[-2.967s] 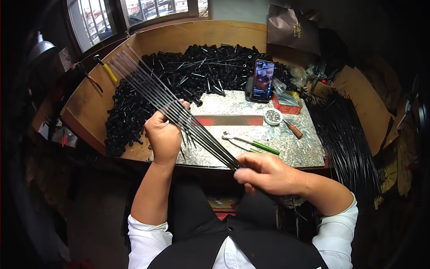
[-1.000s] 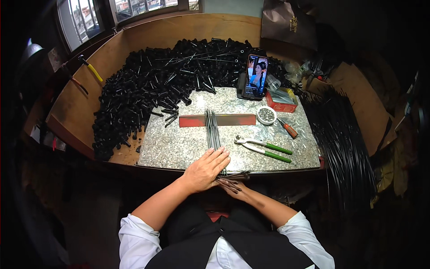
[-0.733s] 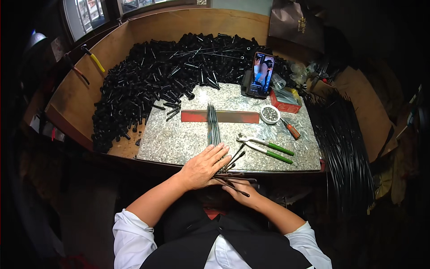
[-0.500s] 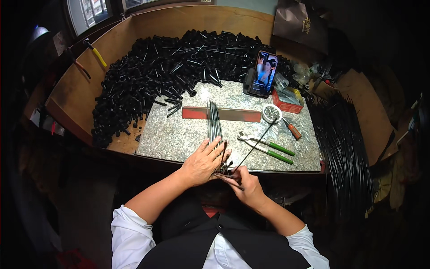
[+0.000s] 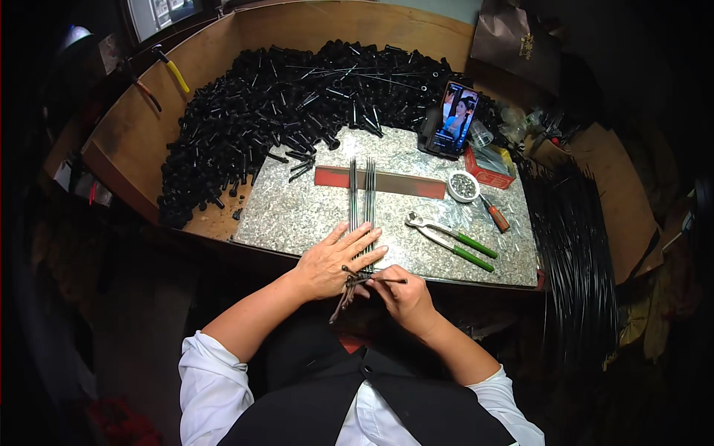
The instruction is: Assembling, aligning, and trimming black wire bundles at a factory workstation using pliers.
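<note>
Several thin dark metal rods (image 5: 370,186) lie lengthwise on the speckled stone slab (image 5: 282,215), in two narrow groups, their far ends over a red and grey flat bar (image 5: 409,183). My left hand (image 5: 327,264) rests across them with fingers stretched out flat. Dark, bent rod ends (image 5: 343,299) stick out past the slab's near edge, below that hand. My right hand (image 5: 404,297) is closed, pinching a dark rod end beside the left fingertips; part of what it grips is hidden.
Green-handled pincers (image 5: 454,241), a white bowl of small metal pieces (image 5: 462,186), a screwdriver (image 5: 494,213), a red box (image 5: 491,167) and a propped phone (image 5: 454,119) stand or lie right. Behind is a heap of black parts (image 5: 253,104). Long black rods (image 5: 576,253) hang at right.
The long rod that slanted up and right from my right hand is no longer there. The rods under my left hand now lie in two groups. The whole view has shifted slightly.
</note>
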{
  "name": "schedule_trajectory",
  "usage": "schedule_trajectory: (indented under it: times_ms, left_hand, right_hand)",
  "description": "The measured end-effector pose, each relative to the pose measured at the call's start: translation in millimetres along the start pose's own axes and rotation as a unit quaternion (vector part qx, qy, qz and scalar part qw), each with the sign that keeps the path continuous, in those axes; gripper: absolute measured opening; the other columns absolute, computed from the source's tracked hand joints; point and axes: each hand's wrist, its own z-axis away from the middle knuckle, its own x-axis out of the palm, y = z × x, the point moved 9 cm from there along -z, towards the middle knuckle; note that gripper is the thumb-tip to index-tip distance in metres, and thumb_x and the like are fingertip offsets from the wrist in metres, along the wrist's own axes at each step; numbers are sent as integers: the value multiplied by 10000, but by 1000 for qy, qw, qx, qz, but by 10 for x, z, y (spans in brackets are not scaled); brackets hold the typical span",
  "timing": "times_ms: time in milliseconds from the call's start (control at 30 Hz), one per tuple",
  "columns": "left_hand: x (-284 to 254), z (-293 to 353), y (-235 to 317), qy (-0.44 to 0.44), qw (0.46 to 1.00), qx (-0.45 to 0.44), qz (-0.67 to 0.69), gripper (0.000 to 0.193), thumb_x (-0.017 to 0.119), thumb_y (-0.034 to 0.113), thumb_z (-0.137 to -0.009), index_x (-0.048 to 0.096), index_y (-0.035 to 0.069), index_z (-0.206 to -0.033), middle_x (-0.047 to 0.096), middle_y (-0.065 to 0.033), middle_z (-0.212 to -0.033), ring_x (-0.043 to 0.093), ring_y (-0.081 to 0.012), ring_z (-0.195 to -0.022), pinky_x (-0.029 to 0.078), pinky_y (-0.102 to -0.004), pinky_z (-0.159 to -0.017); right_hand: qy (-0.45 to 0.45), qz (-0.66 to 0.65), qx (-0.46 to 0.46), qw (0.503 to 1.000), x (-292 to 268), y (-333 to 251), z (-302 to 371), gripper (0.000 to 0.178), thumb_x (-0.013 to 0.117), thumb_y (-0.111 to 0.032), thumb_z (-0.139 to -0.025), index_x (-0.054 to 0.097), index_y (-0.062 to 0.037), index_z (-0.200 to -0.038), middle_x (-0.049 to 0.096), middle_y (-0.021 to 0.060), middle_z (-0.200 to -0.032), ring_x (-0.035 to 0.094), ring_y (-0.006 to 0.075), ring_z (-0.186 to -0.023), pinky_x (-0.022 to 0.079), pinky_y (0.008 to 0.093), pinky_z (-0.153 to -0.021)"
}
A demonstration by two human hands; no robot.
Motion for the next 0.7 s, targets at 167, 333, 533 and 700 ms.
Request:
schedule_trajectory:
  times_ms: [167,333,533,700]
  left_hand:
    - [27,-40,-4,25,999,18,41,764,665,388,-765,383,66,-1398,353,-125,-1468,280,-269,-1395,247,-422,-1131]
    - [61,-11,-44,39,997,28,61,720,607,500,-824,430,58,-1364,365,-140,-1455,301,-289,-1382,261,-438,-1122]
    - [-27,-76,-31,53,998,7,46,748,611,526,-814,414,77,-1379,366,-134,-1454,307,-309,-1373,255,-503,-1110]
    - [-21,-47,-110,43,998,-40,37,814,618,560,-802,375,61,-1398,347,-168,-1458,291,-321,-1379,250,-488,-1119]
  right_hand:
    - [-48,-7,32,998,-33,-1,-88,130,661,-78,-821,588,-20,-912,572,141,-799,600,342,-699,486,402,-605]
    - [-112,-60,68,990,-197,45,-285,168,644,-34,-807,602,2,-966,599,161,-858,609,339,-785,489,378,-673]
    - [-71,56,58,994,-428,260,-607,178,660,-27,-811,626,-11,-984,595,140,-866,597,293,-723,477,361,-651]
    - [-56,128,20,990,-612,399,-825,191,664,-78,-826,625,-7,-999,603,136,-925,608,292,-817,490,345,-728]
